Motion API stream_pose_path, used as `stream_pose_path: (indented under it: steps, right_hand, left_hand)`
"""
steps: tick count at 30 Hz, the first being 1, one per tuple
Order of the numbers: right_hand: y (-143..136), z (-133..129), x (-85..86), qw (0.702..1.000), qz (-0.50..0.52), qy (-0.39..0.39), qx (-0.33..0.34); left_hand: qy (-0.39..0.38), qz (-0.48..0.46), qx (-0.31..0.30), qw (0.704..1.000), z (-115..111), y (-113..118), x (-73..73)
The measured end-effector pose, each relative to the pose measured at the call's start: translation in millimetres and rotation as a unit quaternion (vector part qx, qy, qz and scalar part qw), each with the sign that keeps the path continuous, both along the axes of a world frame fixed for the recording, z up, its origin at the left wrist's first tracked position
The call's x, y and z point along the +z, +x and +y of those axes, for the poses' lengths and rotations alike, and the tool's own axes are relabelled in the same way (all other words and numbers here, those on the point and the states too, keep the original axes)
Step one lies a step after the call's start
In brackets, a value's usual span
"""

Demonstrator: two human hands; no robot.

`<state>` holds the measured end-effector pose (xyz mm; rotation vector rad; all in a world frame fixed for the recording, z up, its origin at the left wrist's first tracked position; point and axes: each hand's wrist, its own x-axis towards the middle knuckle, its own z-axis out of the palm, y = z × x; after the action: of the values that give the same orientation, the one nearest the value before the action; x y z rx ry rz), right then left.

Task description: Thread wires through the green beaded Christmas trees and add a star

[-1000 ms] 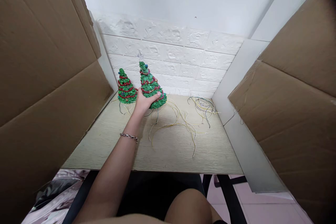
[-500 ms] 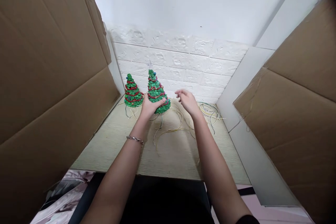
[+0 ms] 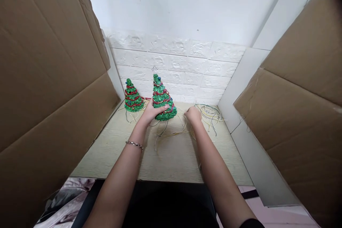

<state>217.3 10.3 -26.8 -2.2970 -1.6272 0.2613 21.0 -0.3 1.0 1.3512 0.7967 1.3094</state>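
My left hand (image 3: 151,112) is wrapped round the lower left side of a small green Christmas tree (image 3: 163,101). The tree has red garland, coloured balls and a clear star (image 3: 155,70) on its tip, and thin wires trail from under its base. To the right, my right hand (image 3: 193,115) is closed above the table beside loose yellow wires (image 3: 180,131); whatever its fingers pinch is hidden. A second, starless Christmas tree (image 3: 133,96) with red garland stands at the left, apart from my left hand.
A coil of yellow and dark green wires (image 3: 212,112) lies at the back right of the wooden table (image 3: 171,164). White brick-patterned panelling (image 3: 181,64) closes off the back. Cardboard walls rise at the left (image 3: 53,60) and right (image 3: 301,96).
My right hand has dropped toward the wires, and its fingers have closed. My left hand still holds the starred tree, now slightly lower in view. The whole view has shifted a little.
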Motion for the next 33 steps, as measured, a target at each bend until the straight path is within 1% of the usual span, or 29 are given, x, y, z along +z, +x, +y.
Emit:
stream_pose_path:
  steps: [2,4,5,7,8,9,11,12,13,14,15,16,18,20,23,25,27,31,33]
  right_hand:
    - [9.8,-1.6,4.5,0.998,0.056,0.024,0.012]
    - [17.2,-3.4,8.9,0.986,0.15,0.078,0.015]
    - [19.3,-4.3,11.2,0.973,0.202,0.11,0.01]
    - [19.6,-6.2,16.0,0.937,0.313,0.158,0.007]
    - [18.0,-7.3,18.4,0.911,0.376,0.166,0.02]
    - [15.3,-8.4,20.5,0.879,0.445,0.164,0.041]
    - [7.7,-10.0,22.7,0.799,0.575,0.148,0.095]
    - [3.3,-10.2,22.4,0.761,0.622,0.141,0.118]
    - [-1.4,-9.9,21.1,0.732,0.653,0.137,0.137]
    - [-5.9,-8.9,18.9,0.714,0.669,0.136,0.152]
    - [-10.2,-7.3,15.9,0.708,0.674,0.136,0.164]
    - [-14.0,-5.3,12.4,0.709,0.67,0.136,0.175]
    - [-19.4,-1.3,5.7,0.72,0.654,0.14,0.183]
    - [-22.0,1.4,1.1,0.727,0.644,0.16,0.175]
    - [-23.2,0.4,0.6,0.726,0.641,0.188,0.163]
    - [-24.3,-2.6,3.1,0.722,0.644,0.182,0.175]
    - [-26.1,-5.7,5.7,0.714,0.653,0.166,0.193]
    - [-29.4,-8.1,6.7,0.695,0.675,0.136,0.207]
    - [-29.0,-7.2,5.9,0.68,0.689,0.124,0.216]
  left_hand:
    - [-0.007,0.0,-0.016,1.0,-1.4,0.3,-0.1]
    - [-0.009,-0.002,-0.04,0.999,-3.4,0.7,0.1]
    - [-0.01,-0.004,-0.056,0.998,-4.5,0.9,0.3]
    - [-0.015,-0.004,-0.093,0.996,-6.7,1.2,1.0]
    - [-0.017,0.0,-0.107,0.994,-7.6,1.2,1.4]
    - [-0.018,0.005,-0.117,0.993,-8.3,1.2,1.9]
    - [-0.014,0.017,-0.142,0.99,-9.1,0.9,2.5]
    - [-0.009,0.021,-0.162,0.987,-9.3,0.7,2.6]
    - [-0.005,0.024,-0.184,0.983,-9.2,0.3,2.5]
    - [-0.001,0.029,-0.205,0.978,-9.1,-0.1,2.2]
    - [0.0,0.036,-0.222,0.974,-8.9,-0.5,1.8]
    - [0.0,0.046,-0.234,0.971,-8.7,-0.9,1.1]
    - [-0.003,0.068,-0.252,0.965,-8.3,-1.5,-0.3]
    - [-0.006,0.083,-0.268,0.96,-8.2,-1.4,-1.6]
    - [-0.006,0.08,-0.288,0.954,-8.9,-0.2,-2.3]
    - [-0.003,0.071,-0.3,0.951,-9.7,0.8,-2.0]
    - [-0.003,0.064,-0.3,0.952,-10.1,1.2,-1.6]
    - [-0.016,0.057,-0.276,0.959,-9.2,0.1,-1.9]
    - [-0.015,0.053,-0.267,0.962,-8.4,-0.8,-1.9]
